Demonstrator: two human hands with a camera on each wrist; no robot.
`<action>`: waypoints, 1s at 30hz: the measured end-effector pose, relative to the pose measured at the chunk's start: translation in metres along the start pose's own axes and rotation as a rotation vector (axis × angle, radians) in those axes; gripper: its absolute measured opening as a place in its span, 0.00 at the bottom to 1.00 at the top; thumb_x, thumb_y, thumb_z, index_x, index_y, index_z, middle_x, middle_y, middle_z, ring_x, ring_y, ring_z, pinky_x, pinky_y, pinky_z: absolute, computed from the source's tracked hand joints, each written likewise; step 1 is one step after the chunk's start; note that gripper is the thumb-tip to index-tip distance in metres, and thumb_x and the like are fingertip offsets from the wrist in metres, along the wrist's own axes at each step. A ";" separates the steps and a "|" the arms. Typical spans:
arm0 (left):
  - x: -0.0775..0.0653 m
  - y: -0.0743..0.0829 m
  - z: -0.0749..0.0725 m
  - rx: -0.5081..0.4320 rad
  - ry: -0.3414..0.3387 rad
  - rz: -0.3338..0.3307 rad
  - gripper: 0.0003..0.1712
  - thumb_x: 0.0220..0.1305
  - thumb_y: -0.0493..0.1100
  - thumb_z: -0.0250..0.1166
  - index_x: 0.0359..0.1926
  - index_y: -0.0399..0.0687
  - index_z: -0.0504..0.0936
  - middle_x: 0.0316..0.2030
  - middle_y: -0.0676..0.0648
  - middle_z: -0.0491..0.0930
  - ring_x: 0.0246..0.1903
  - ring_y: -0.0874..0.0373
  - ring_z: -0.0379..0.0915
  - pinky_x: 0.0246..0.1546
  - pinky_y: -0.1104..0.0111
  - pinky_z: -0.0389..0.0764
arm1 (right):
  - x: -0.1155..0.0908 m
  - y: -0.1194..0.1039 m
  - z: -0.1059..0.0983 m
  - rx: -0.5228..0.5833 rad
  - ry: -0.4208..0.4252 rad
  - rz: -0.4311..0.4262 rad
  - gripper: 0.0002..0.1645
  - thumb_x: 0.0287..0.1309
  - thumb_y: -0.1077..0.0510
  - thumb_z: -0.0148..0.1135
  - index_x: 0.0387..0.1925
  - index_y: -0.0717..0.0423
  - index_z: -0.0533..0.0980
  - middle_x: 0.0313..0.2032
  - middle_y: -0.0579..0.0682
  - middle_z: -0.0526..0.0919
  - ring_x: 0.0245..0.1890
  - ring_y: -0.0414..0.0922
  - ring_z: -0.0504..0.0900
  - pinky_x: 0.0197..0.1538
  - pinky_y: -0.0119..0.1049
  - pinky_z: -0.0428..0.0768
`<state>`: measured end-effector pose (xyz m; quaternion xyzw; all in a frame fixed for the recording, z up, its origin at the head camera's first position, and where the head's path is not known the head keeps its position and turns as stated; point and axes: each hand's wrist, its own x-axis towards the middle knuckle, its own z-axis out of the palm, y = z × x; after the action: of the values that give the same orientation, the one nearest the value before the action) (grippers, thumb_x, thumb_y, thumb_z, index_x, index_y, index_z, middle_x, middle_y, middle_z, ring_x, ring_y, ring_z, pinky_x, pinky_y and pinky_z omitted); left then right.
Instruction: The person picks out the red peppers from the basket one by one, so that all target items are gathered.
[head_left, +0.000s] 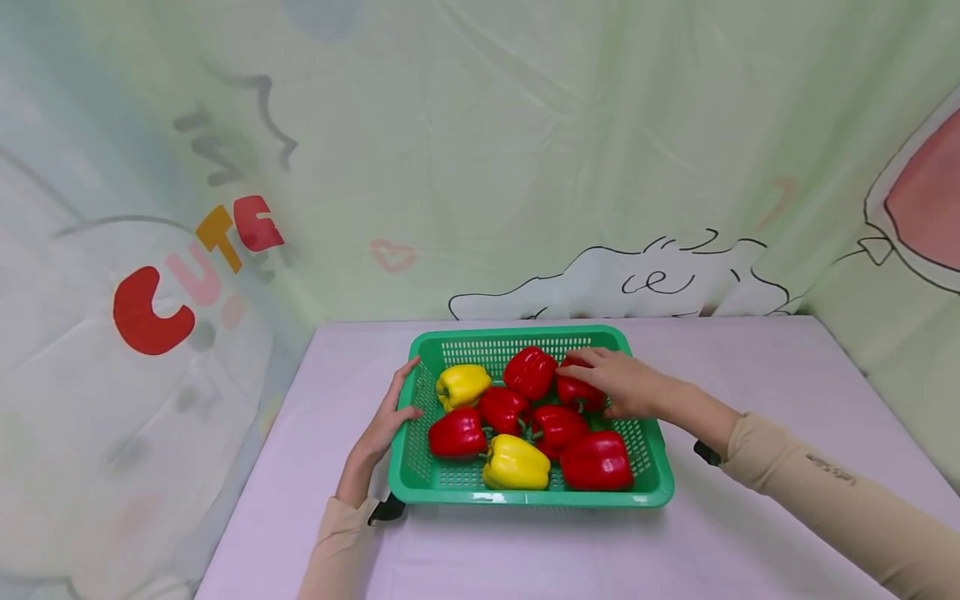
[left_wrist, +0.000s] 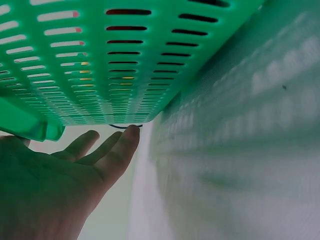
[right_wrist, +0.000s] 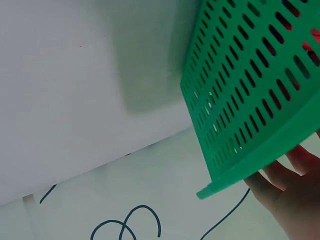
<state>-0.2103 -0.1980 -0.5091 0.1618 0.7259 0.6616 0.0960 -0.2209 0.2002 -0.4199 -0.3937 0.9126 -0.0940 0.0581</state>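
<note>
The right hand (head_left: pixel 626 385) curls its fingers over a red pepper (head_left: pixel 581 395) at the back right of the basket (head_left: pixel 532 498). The left hand (head_left: pixel 380 428) is at the left rim, fingers extended, thumb spread apart. The pepper is glossy, deep red and partly covered by the fingers. Around it lie five more red peppers and two yellow peppers (head_left: pixel 517 463). Only the left wrist view shows those straight fingers outside the slotted wall; the right wrist view shows red through the slots, fingertips hidden by the basket.
</note>
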 end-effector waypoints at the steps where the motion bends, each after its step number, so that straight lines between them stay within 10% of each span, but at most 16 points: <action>1: 0.000 0.000 0.000 -0.008 -0.002 0.002 0.49 0.56 0.34 0.52 0.78 0.58 0.47 0.76 0.42 0.43 0.67 0.36 0.53 0.58 0.47 0.70 | 0.000 0.001 0.002 -0.022 0.009 -0.012 0.50 0.33 0.65 0.81 0.64 0.56 0.71 0.62 0.63 0.70 0.62 0.64 0.67 0.52 0.60 0.77; 11: 0.002 -0.002 0.002 -0.055 -0.010 0.009 0.49 0.54 0.34 0.50 0.77 0.58 0.47 0.76 0.41 0.44 0.66 0.34 0.55 0.54 0.48 0.75 | -0.001 0.009 0.010 -0.057 0.080 -0.040 0.49 0.35 0.64 0.81 0.64 0.57 0.70 0.59 0.61 0.73 0.59 0.62 0.70 0.55 0.62 0.74; 30: 0.000 -0.004 0.006 -0.094 0.001 0.032 0.49 0.52 0.32 0.48 0.77 0.55 0.46 0.76 0.41 0.42 0.68 0.34 0.51 0.58 0.42 0.68 | -0.004 0.014 -0.007 0.271 0.110 0.123 0.51 0.43 0.57 0.78 0.68 0.64 0.63 0.60 0.61 0.72 0.54 0.56 0.76 0.45 0.50 0.83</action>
<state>-0.2084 -0.1929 -0.5138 0.1682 0.6913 0.6966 0.0927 -0.2298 0.2136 -0.4159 -0.3198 0.9157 -0.2339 0.0664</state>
